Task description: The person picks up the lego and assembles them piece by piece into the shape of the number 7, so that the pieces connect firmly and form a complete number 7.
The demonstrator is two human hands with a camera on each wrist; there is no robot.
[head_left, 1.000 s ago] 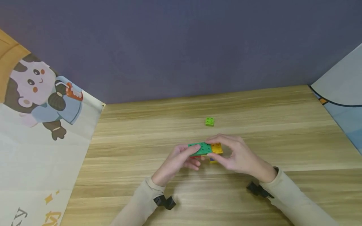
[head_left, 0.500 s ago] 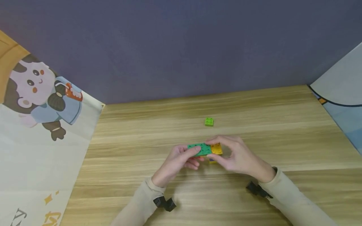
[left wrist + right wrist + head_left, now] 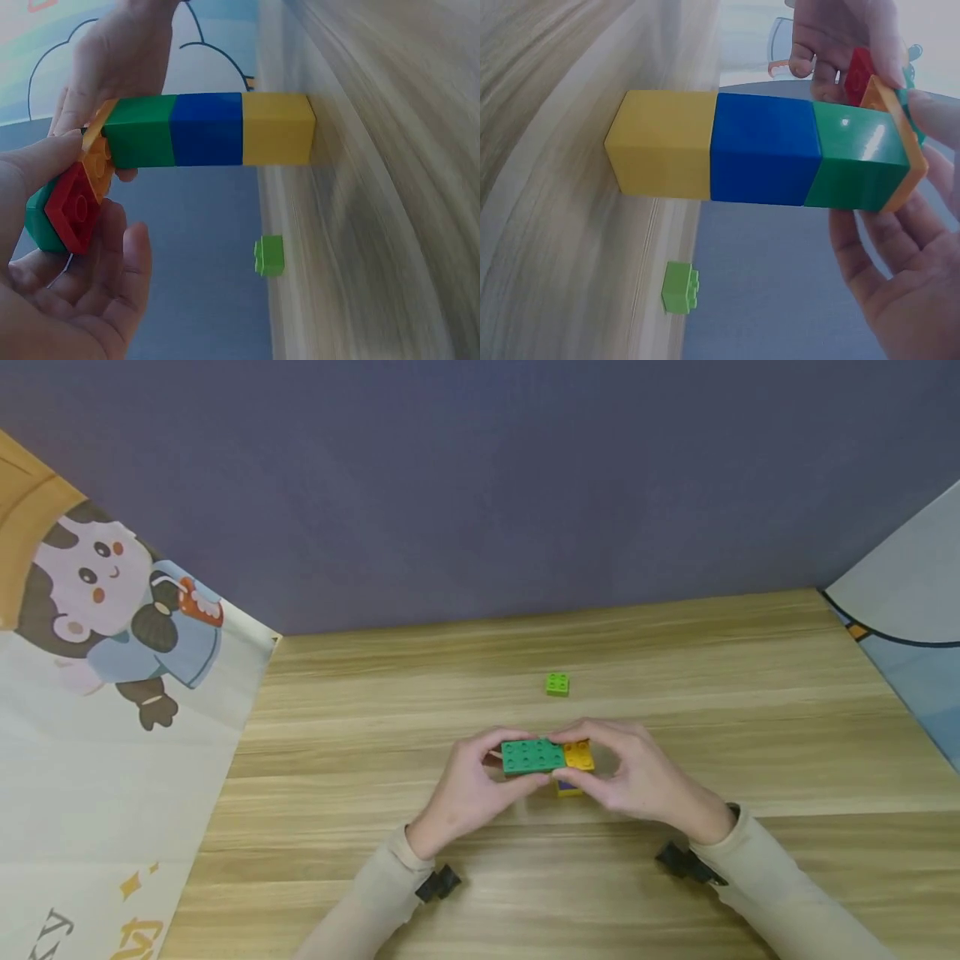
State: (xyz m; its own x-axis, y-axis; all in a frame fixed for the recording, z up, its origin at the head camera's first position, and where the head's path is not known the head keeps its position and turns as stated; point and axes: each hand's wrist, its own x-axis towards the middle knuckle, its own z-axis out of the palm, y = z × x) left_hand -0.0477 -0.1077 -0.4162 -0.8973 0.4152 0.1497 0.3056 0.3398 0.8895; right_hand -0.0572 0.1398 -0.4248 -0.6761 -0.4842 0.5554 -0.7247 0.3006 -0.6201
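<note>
A tower of yellow (image 3: 664,142), blue (image 3: 765,150) and green building bricks (image 3: 855,157) stands on the table, seen sideways in both wrist views. An orange flat brick (image 3: 579,756) caps it and juts out to the left. On the orange one lies a long green flat brick (image 3: 532,757), reaching farther left. Beneath that overhang, beside the orange brick, is a red brick (image 3: 71,210). My left hand (image 3: 465,789) pinches the long green brick between thumb and index finger. My right hand (image 3: 652,777) grips front and back where green meets orange.
A small lime-green brick (image 3: 557,685) sits alone on the wooden table (image 3: 360,710) behind the hands. A dark blue panel (image 3: 480,502) rises along the back edge. Printed panels flank both sides, including a cartoon figure (image 3: 112,585) at left.
My left thumb has left the top of the long green brick and now presses its front edge, with the index finger at the back. The right hand and tower stay about where they were.
</note>
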